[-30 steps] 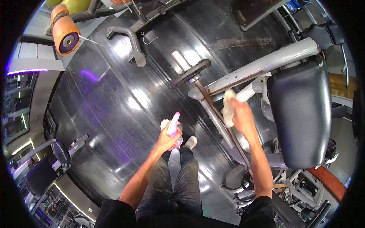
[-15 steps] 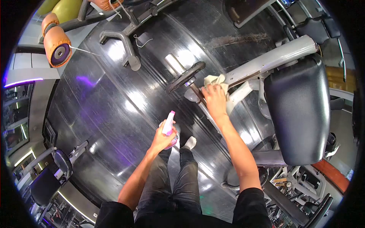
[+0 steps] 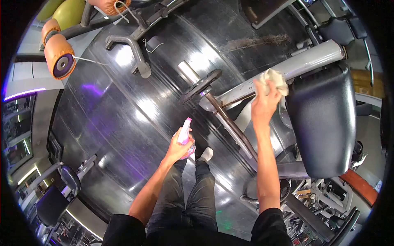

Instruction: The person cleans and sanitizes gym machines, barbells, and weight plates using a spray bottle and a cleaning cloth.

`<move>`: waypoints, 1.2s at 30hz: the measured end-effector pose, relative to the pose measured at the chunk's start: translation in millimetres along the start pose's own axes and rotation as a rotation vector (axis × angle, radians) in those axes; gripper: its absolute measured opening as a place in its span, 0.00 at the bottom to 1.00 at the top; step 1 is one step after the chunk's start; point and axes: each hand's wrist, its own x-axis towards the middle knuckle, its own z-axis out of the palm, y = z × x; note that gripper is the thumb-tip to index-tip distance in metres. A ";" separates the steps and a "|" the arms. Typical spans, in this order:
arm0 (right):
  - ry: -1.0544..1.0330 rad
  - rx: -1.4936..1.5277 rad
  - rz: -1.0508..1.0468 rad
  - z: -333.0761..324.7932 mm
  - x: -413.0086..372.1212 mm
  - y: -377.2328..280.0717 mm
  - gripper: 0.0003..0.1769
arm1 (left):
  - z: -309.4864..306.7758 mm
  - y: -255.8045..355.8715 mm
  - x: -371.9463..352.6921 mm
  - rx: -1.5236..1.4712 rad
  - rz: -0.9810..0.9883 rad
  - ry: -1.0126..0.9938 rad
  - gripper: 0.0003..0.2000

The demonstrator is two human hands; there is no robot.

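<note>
My left hand [image 3: 177, 148] is wrapped round a pink and white spray bottle [image 3: 185, 133], held in front of my legs with its nozzle pointing away from me. In my right hand [image 3: 264, 107] is a crumpled cream-coloured cloth [image 3: 273, 82]. The cloth overlaps the grey frame tube [image 3: 305, 61] of an exercise bench in this view. To the right of that hand is the black padded seat [image 3: 322, 123]. A metal bar [image 3: 230, 123] with a black round plate [image 3: 201, 86] and a shiny sleeve end runs to the left of the hand.
Orange foam rollers [image 3: 60, 55] on a machine are at the upper left. A bent grey machine foot [image 3: 133, 53] stands on the black rubber floor [image 3: 123, 106]. Another machine with a black pad [image 3: 51, 205] is at the lower left, and more equipment fills the lower right.
My right hand and the cloth have moved right and up, from beside the metal bar to over the frame tube near the seat. My left hand with the bottle has barely shifted.
</note>
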 end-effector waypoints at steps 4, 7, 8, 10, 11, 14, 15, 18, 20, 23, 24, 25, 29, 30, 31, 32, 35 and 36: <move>-0.332 0.186 0.055 38.6 -56.9 -25.2 0.24 | 3.1 14.7 5.8 0.039 -0.032 -0.022 0.18; -0.538 0.330 0.145 57.1 -96.4 -51.9 0.23 | 1.1 24.4 8.8 0.064 -0.035 -0.032 0.19; -0.537 0.384 0.186 63.4 -102.2 -55.6 0.23 | -1.0 28.0 8.7 0.072 -0.040 -0.038 0.19; -0.493 0.593 0.169 65.8 -86.9 -40.8 0.22 | -6.6 30.2 7.9 0.059 -0.038 -0.038 0.19; -0.517 0.693 0.234 64.0 -78.9 -30.5 0.22 | -10.2 28.4 8.7 0.078 -0.024 -0.039 0.19; -0.165 0.399 0.233 9.0 -30.4 -24.8 0.28 | -17.3 24.7 12.4 0.078 -0.004 -0.042 0.19; 0.050 0.296 0.201 -2.1 -20.6 -22.6 0.29 | -19.3 23.1 11.2 0.066 -0.006 -0.034 0.19; 0.283 0.185 0.187 3.7 -12.6 -10.4 0.30 | -20.4 22.5 12.3 0.043 -0.134 0.003 0.19; -0.075 0.097 0.156 33.1 -28.3 -5.9 0.28 | -20.6 11.7 14.8 0.034 -0.029 -0.017 0.18; -0.128 0.227 0.217 48.4 -53.0 -30.1 0.23 | -20.6 15.5 13.9 0.092 -0.005 -0.044 0.18; -0.170 0.268 0.287 48.5 -60.3 -38.7 0.22 | -19.2 19.6 12.0 0.075 -0.019 -0.041 0.18; -0.221 0.293 0.260 55.1 -73.0 -43.3 0.22 | -18.0 21.8 12.4 0.056 -0.028 -0.043 0.18; -0.316 0.514 0.333 73.6 -116.9 -61.8 0.20 | -25.6 27.7 12.5 0.098 0.034 -0.051 0.18; -0.325 0.541 0.375 73.9 -112.9 -60.3 0.20 | -28.4 32.5 12.2 0.087 0.029 -0.045 0.18; -0.343 0.594 0.378 72.0 -103.1 -57.1 0.18 | -31.6 34.1 10.4 0.074 0.018 -0.037 0.18; -0.426 0.629 0.378 65.8 -95.5 -50.9 0.15 | -37.9 34.5 9.9 0.075 0.014 -0.027 0.18; -0.552 0.944 0.684 46.8 -66.6 -40.3 0.14 | -57.8 37.9 18.1 0.057 0.083 0.003 0.20; -0.495 0.939 0.650 42.2 -58.3 -37.9 0.14 | -64.2 41.2 22.7 0.061 0.089 0.014 0.20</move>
